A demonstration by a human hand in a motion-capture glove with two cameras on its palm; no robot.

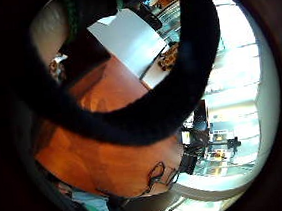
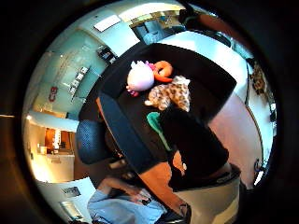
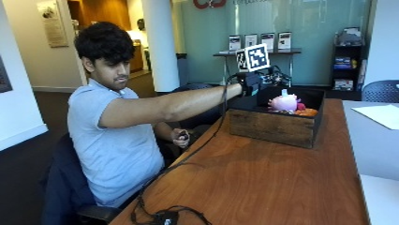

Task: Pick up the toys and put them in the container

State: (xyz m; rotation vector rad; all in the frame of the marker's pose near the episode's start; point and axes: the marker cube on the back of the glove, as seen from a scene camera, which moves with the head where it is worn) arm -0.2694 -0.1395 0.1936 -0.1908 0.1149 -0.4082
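Note:
A dark wooden box (image 3: pixel 272 126) with a black inside stands at the far end of the brown table (image 3: pixel 262 187). In it lie a pink plush toy (image 3: pixel 284 102) and an orange toy (image 3: pixel 306 112). The thumb side palm view looks down into the box (image 2: pixel 120 130) at the pink toy (image 2: pixel 140 77), the orange toy (image 2: pixel 164 70) and a spotted leopard plush (image 2: pixel 173 93). My gloved right hand (image 3: pixel 249 83) hovers over the box's near left corner, fingers curled. A green toy (image 2: pixel 157 125) shows beside the glove's fingers (image 2: pixel 191 140) and seems held by them.
A white sheet of paper (image 3: pixel 380 115) lies at the table's right, and a white surface (image 3: pixel 381 194) adjoins its right front. A black cable (image 3: pixel 168 214) coils at the near edge. The bare left hand (image 3: pixel 181 136) rests in the lap, holding a small device.

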